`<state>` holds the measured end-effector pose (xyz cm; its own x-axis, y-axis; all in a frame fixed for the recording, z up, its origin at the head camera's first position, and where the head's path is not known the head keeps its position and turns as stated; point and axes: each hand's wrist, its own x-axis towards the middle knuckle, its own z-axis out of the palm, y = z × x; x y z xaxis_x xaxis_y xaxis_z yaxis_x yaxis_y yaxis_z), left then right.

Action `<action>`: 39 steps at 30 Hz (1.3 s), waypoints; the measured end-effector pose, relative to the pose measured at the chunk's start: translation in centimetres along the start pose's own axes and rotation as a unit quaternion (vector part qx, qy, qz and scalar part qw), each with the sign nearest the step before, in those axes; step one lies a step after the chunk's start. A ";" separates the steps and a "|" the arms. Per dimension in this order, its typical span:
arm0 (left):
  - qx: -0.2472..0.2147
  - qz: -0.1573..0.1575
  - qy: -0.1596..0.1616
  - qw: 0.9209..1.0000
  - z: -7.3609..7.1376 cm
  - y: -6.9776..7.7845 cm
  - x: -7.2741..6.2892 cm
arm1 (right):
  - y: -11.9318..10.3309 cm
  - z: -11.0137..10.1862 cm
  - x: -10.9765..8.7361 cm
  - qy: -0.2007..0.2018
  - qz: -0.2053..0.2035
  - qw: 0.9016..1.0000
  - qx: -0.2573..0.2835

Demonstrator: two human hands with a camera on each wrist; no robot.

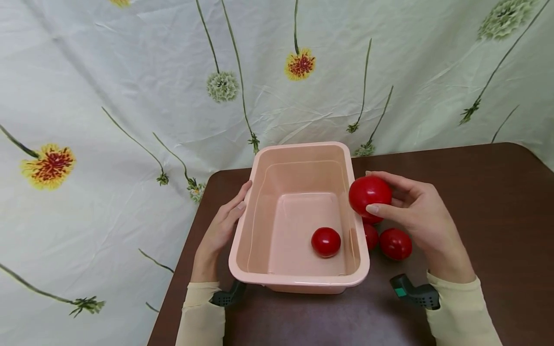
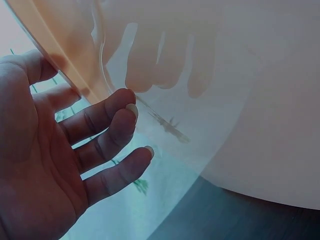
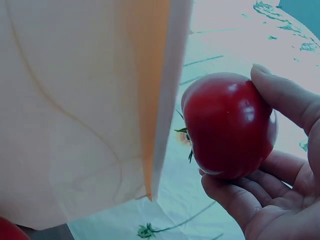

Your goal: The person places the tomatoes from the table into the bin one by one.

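Note:
A pink plastic basin stands in front of me, one red tomato lying inside towards its near right corner. My left hand rests its fingertips against the outside of the basin's left rim; in the left wrist view the other fingers are loosely bent beside the wall. Just outside the right rim, my right hand holds a larger glossy tomato between thumb and fingers, raised to rim height. Below it lie several more tomatoes, partly hidden by the basin and the held tomato.
The basin stands on a dark brown table. Behind and to the left hangs a pale cloth with printed flowers. Dark wrist devices sit on both cream sleeves.

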<state>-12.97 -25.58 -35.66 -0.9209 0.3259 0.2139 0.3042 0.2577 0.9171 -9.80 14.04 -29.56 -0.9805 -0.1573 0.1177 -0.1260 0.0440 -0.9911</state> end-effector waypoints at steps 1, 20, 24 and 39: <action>0.000 0.001 0.001 1.000 0.0 0.0 0.0 | -0.1 0.2 0.0 -0.003 0.000 1.000 -0.001; 0.007 -0.004 0.007 1.000 0.1 0.2 0.2 | -0.9 4.2 -0.9 -0.034 0.004 0.999 0.003; 0.003 -0.003 0.008 1.000 0.1 0.2 0.2 | -0.6 4.9 -0.9 -0.051 -0.013 0.999 -0.009; 0.004 0.008 0.007 1.000 0.1 0.5 0.2 | -0.3 4.8 -0.7 -0.092 -0.034 0.991 -0.086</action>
<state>-12.96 -25.29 -35.22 -0.9189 0.3179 0.2336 0.3212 0.2590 0.9109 -8.31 9.44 -29.64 -0.9268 -0.3425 0.1540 -0.2297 0.1927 -0.9540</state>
